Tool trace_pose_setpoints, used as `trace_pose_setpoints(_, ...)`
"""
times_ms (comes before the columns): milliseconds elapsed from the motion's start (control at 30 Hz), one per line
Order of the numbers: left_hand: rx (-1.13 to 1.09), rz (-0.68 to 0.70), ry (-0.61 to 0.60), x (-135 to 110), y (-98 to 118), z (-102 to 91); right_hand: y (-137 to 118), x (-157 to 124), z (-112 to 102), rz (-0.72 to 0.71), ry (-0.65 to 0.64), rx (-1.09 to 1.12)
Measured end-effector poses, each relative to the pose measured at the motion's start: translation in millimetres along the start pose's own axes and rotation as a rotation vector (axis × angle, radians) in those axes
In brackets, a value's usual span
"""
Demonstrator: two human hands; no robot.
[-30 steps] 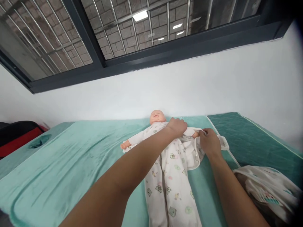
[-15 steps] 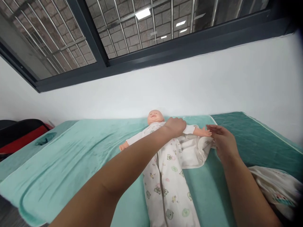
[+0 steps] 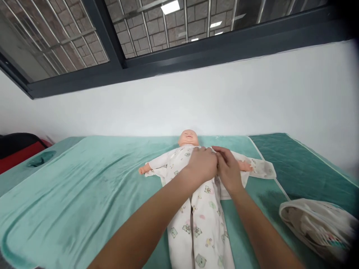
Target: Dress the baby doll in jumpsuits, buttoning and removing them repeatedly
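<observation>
A baby doll [image 3: 187,138] lies on its back on a teal blanket [image 3: 84,186], head towards the wall. It wears a white sleepsuit [image 3: 202,220] printed with small animals. My left hand [image 3: 202,164] rests on the doll's chest, fingers curled over the cloth. My right hand [image 3: 228,168] sits right beside it, fingers closed on the sleepsuit's front edge. The doll's arms stretch out to both sides, and one empty sleeve [image 3: 263,170] lies flat at the right.
A white cloth bag [image 3: 314,228] with things inside lies at the lower right. A darker green quilted mat [image 3: 305,168] covers the bed's right side. A red and black object [image 3: 17,153] is at the far left. A white wall and barred window rise behind.
My right hand has moved left from the sleeve at the doll's arm to the chest, beside my left hand. The sleepsuit's open right flap is now drawn over the body.
</observation>
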State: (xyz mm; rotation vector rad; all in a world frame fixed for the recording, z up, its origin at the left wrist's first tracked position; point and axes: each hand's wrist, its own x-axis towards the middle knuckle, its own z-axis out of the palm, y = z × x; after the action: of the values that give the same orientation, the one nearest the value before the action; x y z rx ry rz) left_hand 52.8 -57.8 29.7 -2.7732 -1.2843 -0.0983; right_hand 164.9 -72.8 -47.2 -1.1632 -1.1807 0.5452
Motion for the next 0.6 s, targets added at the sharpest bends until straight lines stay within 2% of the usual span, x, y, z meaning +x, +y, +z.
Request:
trace_pose_setpoints(67, -0.168, -0.105, 0.200, -29, -20, 1.1, -3, -7, 12, 0.065, -0.143, 0.016)
trace_pose_setpoints(167, -0.472, -0.364, 0.512, -59, -52, 19.4, -8, -11, 20, 0.064, -0.255, 0.000)
trace_pose_setpoints(267, -0.766, -0.530, 0.644, -69, -73, 44.6, -9, -9, 22, 0.057, -0.293, -0.025)
trace_pose_setpoints(400, -0.804, -0.626, 0.689, -72, -80, 58.7, -10, -4, 22, 0.059, -0.338, -0.062)
trace_pose_setpoints(500, -0.776, -0.688, 0.598, -77, -83, 57.1, -11, -2, 20, 0.104, -0.365, -0.078)
trace_pose_setpoints(600, -0.771, -0.688, 0.527, -83, -87, 56.3, -13, -1, 17, 0.160, -0.396, -0.116)
